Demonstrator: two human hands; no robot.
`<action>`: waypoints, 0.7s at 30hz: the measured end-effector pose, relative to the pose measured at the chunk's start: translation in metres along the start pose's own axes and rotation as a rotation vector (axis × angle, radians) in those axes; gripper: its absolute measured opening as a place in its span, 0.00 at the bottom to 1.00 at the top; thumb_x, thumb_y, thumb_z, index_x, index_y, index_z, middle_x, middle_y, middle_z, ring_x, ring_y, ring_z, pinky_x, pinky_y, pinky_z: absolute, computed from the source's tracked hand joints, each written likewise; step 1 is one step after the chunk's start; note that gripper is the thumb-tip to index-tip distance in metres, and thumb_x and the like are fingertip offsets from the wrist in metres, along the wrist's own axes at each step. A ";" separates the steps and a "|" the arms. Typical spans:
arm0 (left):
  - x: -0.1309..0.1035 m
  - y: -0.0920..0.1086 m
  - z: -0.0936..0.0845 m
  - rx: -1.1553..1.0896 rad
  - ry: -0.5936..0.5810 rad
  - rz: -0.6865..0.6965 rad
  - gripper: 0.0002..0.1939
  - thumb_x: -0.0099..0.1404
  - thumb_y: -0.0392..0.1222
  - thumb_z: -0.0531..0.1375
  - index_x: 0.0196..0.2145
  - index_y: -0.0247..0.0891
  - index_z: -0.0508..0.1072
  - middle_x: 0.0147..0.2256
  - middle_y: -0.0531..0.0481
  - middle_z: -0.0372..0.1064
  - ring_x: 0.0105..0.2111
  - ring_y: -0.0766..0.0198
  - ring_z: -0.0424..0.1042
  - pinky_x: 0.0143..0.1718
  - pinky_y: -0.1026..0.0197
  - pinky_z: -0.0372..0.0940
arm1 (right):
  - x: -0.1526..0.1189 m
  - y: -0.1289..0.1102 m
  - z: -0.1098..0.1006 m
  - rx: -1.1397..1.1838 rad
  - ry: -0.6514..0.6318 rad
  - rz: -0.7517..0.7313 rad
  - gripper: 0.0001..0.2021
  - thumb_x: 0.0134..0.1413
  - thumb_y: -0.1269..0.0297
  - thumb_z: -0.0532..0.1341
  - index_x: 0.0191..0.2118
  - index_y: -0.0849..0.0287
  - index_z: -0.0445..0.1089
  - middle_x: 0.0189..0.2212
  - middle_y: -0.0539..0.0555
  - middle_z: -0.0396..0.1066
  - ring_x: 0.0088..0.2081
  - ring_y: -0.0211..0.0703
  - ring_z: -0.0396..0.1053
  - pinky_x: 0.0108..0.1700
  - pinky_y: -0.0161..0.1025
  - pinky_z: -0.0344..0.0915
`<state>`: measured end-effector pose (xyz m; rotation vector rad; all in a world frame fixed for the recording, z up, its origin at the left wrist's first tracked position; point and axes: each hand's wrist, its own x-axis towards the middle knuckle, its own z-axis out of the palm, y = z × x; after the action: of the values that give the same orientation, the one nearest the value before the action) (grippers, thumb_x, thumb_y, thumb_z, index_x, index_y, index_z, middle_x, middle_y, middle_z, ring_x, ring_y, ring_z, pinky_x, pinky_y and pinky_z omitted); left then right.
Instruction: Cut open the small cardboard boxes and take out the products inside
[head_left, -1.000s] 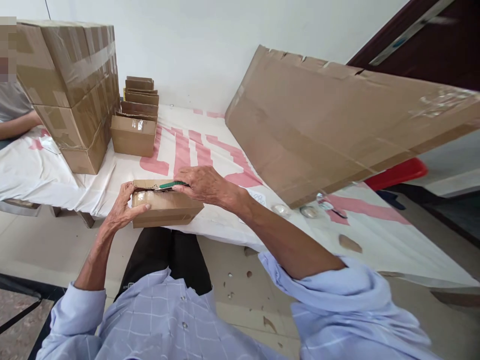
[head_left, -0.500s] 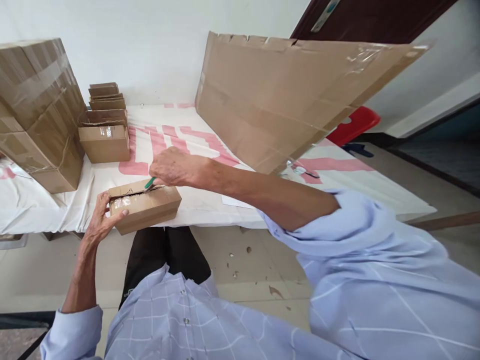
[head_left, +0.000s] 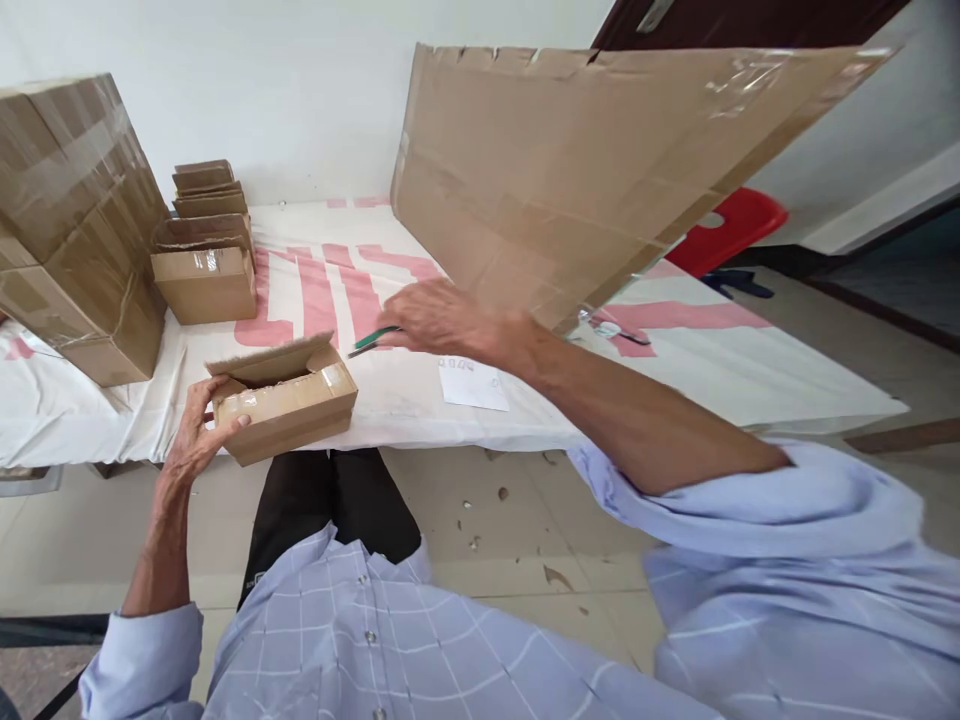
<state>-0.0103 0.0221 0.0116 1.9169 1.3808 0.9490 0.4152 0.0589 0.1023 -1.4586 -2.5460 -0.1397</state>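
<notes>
A small cardboard box (head_left: 300,408) sits at the table's front edge, its top slit and one flap lifted at the back. My left hand (head_left: 196,428) grips the box's left end, thumb on the front and fingers behind. To the right of the box, above the table, my right hand (head_left: 431,318) is closed around a green-handled utility knife (head_left: 371,342), its tip pointing left towards the box but apart from it. What lies inside the box is hidden in shadow.
Large taped cartons (head_left: 82,230) stand at the left, beside a row of small opened boxes (head_left: 204,285). A big cardboard sheet (head_left: 585,170) leans at the back right. A white paper (head_left: 474,386) lies on the cloth-covered table (head_left: 405,410). A red chair (head_left: 731,232) is behind.
My right hand has moved right, drawing the knife away from the box. The box's top flap has come up, opening a gap along the slit.
</notes>
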 end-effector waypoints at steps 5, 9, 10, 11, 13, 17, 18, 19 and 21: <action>-0.001 -0.001 0.002 -0.013 -0.002 0.036 0.39 0.64 0.67 0.70 0.66 0.48 0.72 0.67 0.40 0.66 0.68 0.37 0.68 0.64 0.37 0.76 | -0.046 0.018 0.053 0.132 0.124 0.265 0.13 0.78 0.56 0.62 0.50 0.54 0.82 0.47 0.58 0.83 0.45 0.52 0.77 0.42 0.44 0.66; -0.004 0.001 -0.003 0.016 -0.071 0.078 0.46 0.59 0.70 0.73 0.68 0.47 0.70 0.69 0.38 0.63 0.71 0.34 0.66 0.64 0.35 0.76 | -0.056 -0.016 0.140 0.272 0.103 0.496 0.11 0.74 0.64 0.62 0.53 0.58 0.81 0.50 0.64 0.81 0.48 0.57 0.77 0.46 0.48 0.72; -0.004 0.001 -0.005 0.023 -0.096 0.085 0.48 0.57 0.69 0.75 0.68 0.47 0.70 0.69 0.38 0.62 0.71 0.34 0.65 0.63 0.35 0.76 | -0.055 -0.023 0.158 0.303 0.112 0.523 0.12 0.74 0.64 0.62 0.53 0.58 0.81 0.49 0.64 0.81 0.49 0.58 0.77 0.48 0.50 0.74; -0.004 0.000 -0.007 0.031 -0.117 0.088 0.50 0.55 0.69 0.77 0.69 0.47 0.69 0.70 0.37 0.62 0.72 0.33 0.65 0.62 0.36 0.76 | -0.053 -0.028 0.172 0.336 0.134 0.535 0.12 0.73 0.63 0.62 0.53 0.58 0.81 0.48 0.64 0.80 0.50 0.60 0.77 0.50 0.53 0.75; -0.003 -0.001 -0.009 0.045 -0.137 0.090 0.52 0.53 0.67 0.79 0.69 0.47 0.69 0.70 0.36 0.61 0.72 0.33 0.64 0.60 0.37 0.78 | -0.048 -0.034 0.185 0.428 0.217 0.512 0.13 0.74 0.59 0.62 0.52 0.57 0.82 0.48 0.64 0.80 0.53 0.62 0.76 0.55 0.57 0.76; 0.001 -0.007 -0.008 0.037 -0.096 0.097 0.53 0.52 0.67 0.80 0.69 0.46 0.68 0.69 0.35 0.61 0.70 0.33 0.66 0.58 0.38 0.79 | -0.032 -0.039 0.166 0.723 0.386 0.305 0.19 0.78 0.50 0.58 0.56 0.54 0.82 0.54 0.64 0.78 0.57 0.59 0.76 0.57 0.55 0.77; 0.002 -0.008 -0.008 0.028 -0.084 0.098 0.54 0.51 0.67 0.80 0.69 0.46 0.68 0.69 0.35 0.61 0.70 0.33 0.66 0.58 0.39 0.79 | -0.028 -0.042 0.157 0.776 0.404 0.245 0.20 0.79 0.48 0.58 0.57 0.54 0.82 0.55 0.63 0.78 0.58 0.58 0.76 0.57 0.54 0.76; 0.002 -0.009 -0.007 0.019 -0.077 0.098 0.55 0.51 0.66 0.80 0.69 0.46 0.68 0.70 0.35 0.60 0.70 0.33 0.66 0.58 0.39 0.78 | -0.024 -0.046 0.149 0.808 0.415 0.194 0.21 0.79 0.47 0.57 0.57 0.53 0.82 0.56 0.62 0.78 0.58 0.57 0.76 0.58 0.54 0.76; 0.004 -0.011 -0.006 0.003 -0.074 0.094 0.56 0.51 0.64 0.81 0.70 0.47 0.67 0.70 0.36 0.60 0.70 0.34 0.66 0.59 0.38 0.77 | -0.018 -0.054 0.133 0.823 0.420 0.122 0.19 0.78 0.49 0.58 0.58 0.53 0.81 0.55 0.61 0.78 0.58 0.56 0.75 0.60 0.55 0.75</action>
<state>-0.0199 0.0296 0.0073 2.0135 1.2604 0.9109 0.3606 0.0405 -0.0306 -1.0859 -1.8161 0.5053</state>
